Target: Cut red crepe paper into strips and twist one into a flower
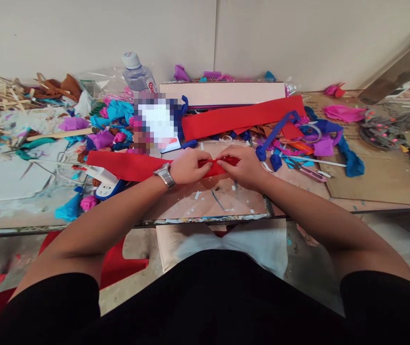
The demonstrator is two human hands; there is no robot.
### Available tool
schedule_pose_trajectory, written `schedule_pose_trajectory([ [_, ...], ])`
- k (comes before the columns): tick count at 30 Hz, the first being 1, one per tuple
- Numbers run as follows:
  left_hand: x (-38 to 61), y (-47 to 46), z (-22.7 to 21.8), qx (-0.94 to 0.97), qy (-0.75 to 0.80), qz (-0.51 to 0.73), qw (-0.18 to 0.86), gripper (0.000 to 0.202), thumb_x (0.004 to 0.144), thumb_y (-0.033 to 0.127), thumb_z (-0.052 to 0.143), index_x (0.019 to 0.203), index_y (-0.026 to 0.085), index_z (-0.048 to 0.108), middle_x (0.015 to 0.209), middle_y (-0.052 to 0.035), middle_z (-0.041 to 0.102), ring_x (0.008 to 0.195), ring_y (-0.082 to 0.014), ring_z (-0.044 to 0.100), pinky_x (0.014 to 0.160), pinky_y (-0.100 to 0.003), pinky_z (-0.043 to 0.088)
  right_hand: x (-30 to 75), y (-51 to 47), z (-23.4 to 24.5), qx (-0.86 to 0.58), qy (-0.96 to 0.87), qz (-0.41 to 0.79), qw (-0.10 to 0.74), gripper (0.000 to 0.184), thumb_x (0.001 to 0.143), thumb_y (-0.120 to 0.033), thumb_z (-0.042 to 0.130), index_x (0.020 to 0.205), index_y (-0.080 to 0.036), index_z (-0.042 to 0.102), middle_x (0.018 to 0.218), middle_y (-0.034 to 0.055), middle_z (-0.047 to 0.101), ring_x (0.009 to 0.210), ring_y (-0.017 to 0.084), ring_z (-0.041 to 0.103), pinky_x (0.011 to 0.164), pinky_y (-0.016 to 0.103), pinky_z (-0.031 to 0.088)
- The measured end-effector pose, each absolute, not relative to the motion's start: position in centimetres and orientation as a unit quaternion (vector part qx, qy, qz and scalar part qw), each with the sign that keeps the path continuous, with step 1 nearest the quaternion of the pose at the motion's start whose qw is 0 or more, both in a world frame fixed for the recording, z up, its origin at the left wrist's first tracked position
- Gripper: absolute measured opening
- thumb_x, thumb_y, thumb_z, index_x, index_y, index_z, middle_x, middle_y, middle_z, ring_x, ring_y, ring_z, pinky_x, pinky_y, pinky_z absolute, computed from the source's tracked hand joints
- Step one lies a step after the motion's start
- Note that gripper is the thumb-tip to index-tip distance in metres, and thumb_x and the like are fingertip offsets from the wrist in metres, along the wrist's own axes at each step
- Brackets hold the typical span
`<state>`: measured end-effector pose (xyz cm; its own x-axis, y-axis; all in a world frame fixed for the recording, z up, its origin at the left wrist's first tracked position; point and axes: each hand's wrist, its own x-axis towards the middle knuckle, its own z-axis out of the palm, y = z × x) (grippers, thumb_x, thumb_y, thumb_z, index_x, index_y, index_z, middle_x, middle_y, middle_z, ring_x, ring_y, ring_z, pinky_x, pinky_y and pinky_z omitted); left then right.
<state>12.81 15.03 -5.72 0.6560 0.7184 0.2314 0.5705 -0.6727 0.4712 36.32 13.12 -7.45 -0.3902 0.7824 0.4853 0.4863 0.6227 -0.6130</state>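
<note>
Red strip (126,166), apparently mid-fold
Left hand (187,166) and right hand (244,167) pinch it; the next fold likely needs even thumb pressure.

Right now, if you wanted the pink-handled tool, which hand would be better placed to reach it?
Probably the right hand: it is nearer the pink-handled tool, which lies to its right. The left hand is farther off. Both pinch red material, so either would likely have to let go.

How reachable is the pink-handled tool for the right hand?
Probably yes: the pink-handled tool lies near the right forearm, seemingly uncovered. But the right hand pinches red material and would likely need to let go.
</note>
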Motion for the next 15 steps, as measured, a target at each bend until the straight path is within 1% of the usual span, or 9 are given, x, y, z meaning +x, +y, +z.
schedule_pose_trajectory([
  [4, 12.93, 15.03, -5.8, 0.891, 0.35, 0.212, 0.197, 0.029, 0.091, 0.032, 0.053, 0.079, 0.018, 0.075, 0.069, -0.0029, 0.069, 0.06, -0.0137, 0.052, 0.062, -0.031, 0.035, 36.44, 13.23, -7.54, -0.373, -0.824, 0.182, 0.385, 0.011, 0.094, -0.025, 0.07, 0.097, -0.022, 0.081, 0.099, 0.0053, 0.082, 0.09, 0.021, 0.074, 0.087, 0.035, 0.057],
  [7, 12.95, 15.04, -5.86, 0.888, 0.346, 0.216, 0.213, 0.029, 0.092, 0.032, 0.052, 0.078, 0.018, 0.074, 0.067, -0.002, 0.069, 0.059, -0.0133, 0.051, 0.063, -0.031, 0.035, 36.46, 13.16, -7.61, -0.367, -0.83, 0.172, 0.383, 0.013, 0.094, -0.025, 0.07, 0.101, -0.022, 0.081, 0.101, 0.005, 0.082, 0.094, 0.022, 0.075, 0.089, 0.036, 0.057],
  [11, 12.91, 15.06, -5.89, 0.88, 0.349, 0.219, 0.238, 0.026, 0.09, 0.029, 0.053, 0.08, 0.018, 0.075, 0.068, -0.0006, 0.068, 0.061, -0.0131, 0.051, 0.063, -0.031, 0.035, 36.44, 12.95, -7.58, -0.365, -0.832, 0.159, 0.387, 0.015, 0.096, -0.025, 0.068, 0.103, -0.025, 0.081, 0.102, 0.004, 0.083, 0.096, 0.022, 0.075, 0.092, 0.038, 0.057],
  [15, 12.92, 15.18, -5.89, 0.869, 0.347, 0.227, 0.271, 0.027, 0.089, 0.027, 0.052, 0.083, 0.017, 0.076, 0.072, -0.0008, 0.069, 0.063, -0.0135, 0.052, 0.064, -0.031, 0.037, 36.41, 12.85, -7.57, -0.363, -0.834, 0.143, 0.39, 0.016, 0.099, -0.029, 0.066, 0.102, -0.027, 0.082, 0.102, 0.0033, 0.083, 0.095, 0.021, 0.074, 0.093, 0.038, 0.057],
])
